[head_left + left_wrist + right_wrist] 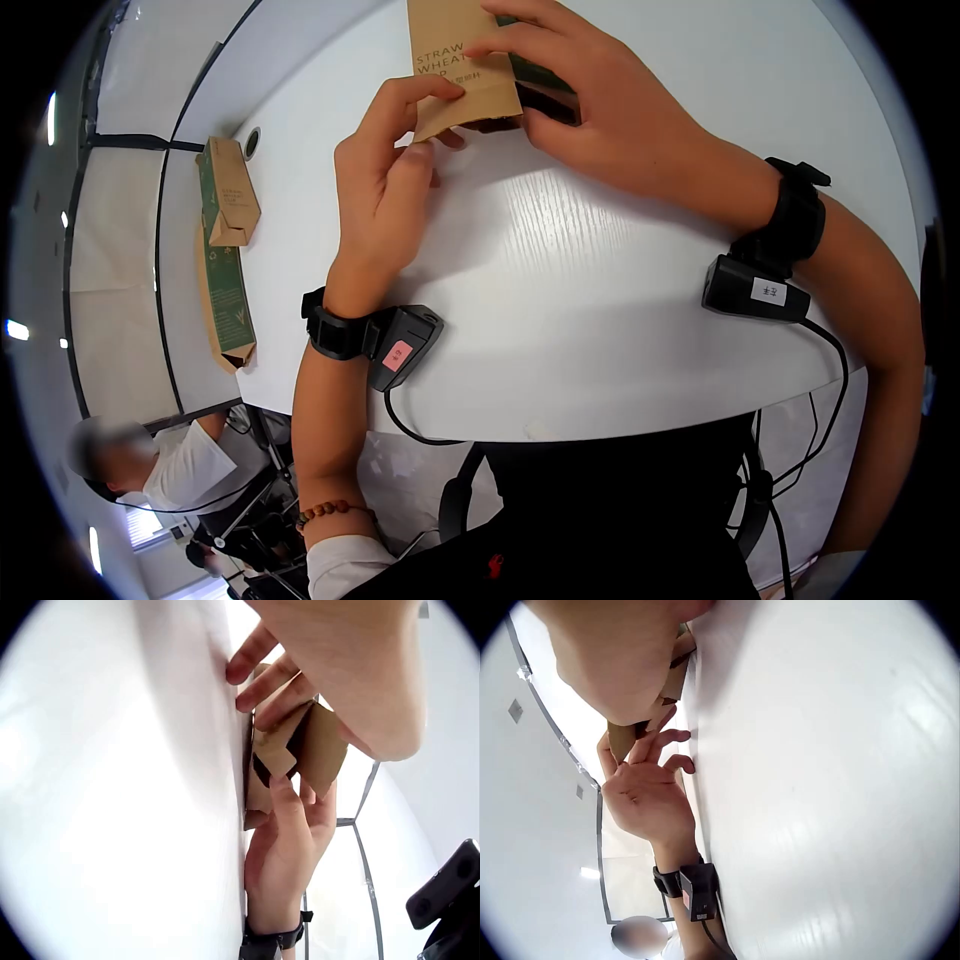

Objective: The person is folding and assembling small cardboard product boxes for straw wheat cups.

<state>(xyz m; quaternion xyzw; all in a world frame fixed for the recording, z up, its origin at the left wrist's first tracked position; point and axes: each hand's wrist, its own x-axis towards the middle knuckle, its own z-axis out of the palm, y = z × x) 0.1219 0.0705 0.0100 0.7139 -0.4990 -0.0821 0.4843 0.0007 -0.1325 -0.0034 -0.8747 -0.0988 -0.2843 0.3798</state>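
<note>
A brown cardboard box (465, 75) with "STRAW WHEAT" print and a green side lies at the top of the head view. Its near end stands open, with loose end flaps (322, 742) showing in the left wrist view. My left hand (385, 180) holds the box by its near left corner, index finger on top and thumb below the edge. My right hand (625, 115) grips it from the right, fingers over the top. In the left wrist view, the right thumb (287, 806) presses at a small flap (277, 760). The box's far end is out of view.
Two more brown and green boxes, one nearer the back (230, 190) and one closer (225, 300), lie along the left edge of the white table (560, 340). A round hole (252, 143) sits behind them. Cables trail from both wrist cameras. Another person (185, 465) is at lower left.
</note>
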